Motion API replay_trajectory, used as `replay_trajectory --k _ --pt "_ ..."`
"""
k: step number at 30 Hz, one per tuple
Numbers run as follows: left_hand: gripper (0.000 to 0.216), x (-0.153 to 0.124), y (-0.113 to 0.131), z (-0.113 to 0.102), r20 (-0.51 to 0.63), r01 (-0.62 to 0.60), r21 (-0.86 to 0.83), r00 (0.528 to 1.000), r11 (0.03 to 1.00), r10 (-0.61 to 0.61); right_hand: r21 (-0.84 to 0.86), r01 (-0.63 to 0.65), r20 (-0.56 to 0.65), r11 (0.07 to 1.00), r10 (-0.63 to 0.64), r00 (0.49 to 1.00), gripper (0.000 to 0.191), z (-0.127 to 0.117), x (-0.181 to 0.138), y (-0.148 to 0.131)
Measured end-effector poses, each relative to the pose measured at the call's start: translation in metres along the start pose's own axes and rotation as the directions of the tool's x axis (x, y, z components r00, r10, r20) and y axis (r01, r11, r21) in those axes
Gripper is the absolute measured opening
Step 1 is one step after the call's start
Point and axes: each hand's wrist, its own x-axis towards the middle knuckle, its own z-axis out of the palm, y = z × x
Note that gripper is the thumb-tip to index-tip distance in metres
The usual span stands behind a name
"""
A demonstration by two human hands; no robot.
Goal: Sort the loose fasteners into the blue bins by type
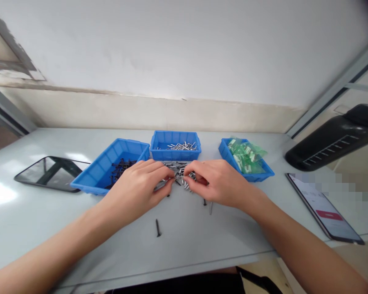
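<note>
Over a loose pile of silver nails (186, 185), my left hand (145, 181) and my right hand (216, 182) nearly meet, thumbs and forefingers pinched. What looks like a thin silver nail (179, 177) spans the gap between the two sets of fingertips; its ends are hidden. A few dark screws are mixed in at the pile's edge. One black screw (158, 228) stands on its head nearer the front, or lies there; I cannot tell. Below my right hand are a small dark screw (205, 202) and a single silver pin (211, 208).
Behind my hands stand a blue bin (159, 154) of silver nails, a left blue bin (95, 173) of dark screws and a right blue bin (260, 178) with green packets (247, 155). A dark-framed glass panel (57, 173), a phone (325, 210) and a black bottle (325, 141) flank them.
</note>
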Motion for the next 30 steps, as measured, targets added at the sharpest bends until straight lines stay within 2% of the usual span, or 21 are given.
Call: replay_trajectory --k 6,10,25,30 --pt "0.015 -0.0021 -0.0016 0.0011 -0.034 0.004 0.052 0.999 0.999 -0.003 -0.025 -0.077 0.063 0.997 0.078 0.995 0.014 -0.0009 0.0006 0.0045" --pt "0.016 -0.0019 0.0000 -0.0017 -0.088 0.046 0.072 0.995 0.996 -0.039 -0.088 -0.071 0.093 0.994 0.079 0.992 0.017 -0.0005 0.0007 0.0080" --pt "0.014 -0.0015 -0.0015 0.0008 -0.082 0.056 0.087 0.995 0.995 -0.049 -0.089 -0.021 0.009 0.996 0.022 1.000 0.018 0.0016 0.0000 0.0081" --pt "0.015 -0.0009 -0.0010 0.0003 -0.079 0.037 0.076 0.996 0.996 -0.031 -0.098 0.038 -0.045 0.994 -0.042 0.998 0.018 0.0018 -0.0014 0.0062"
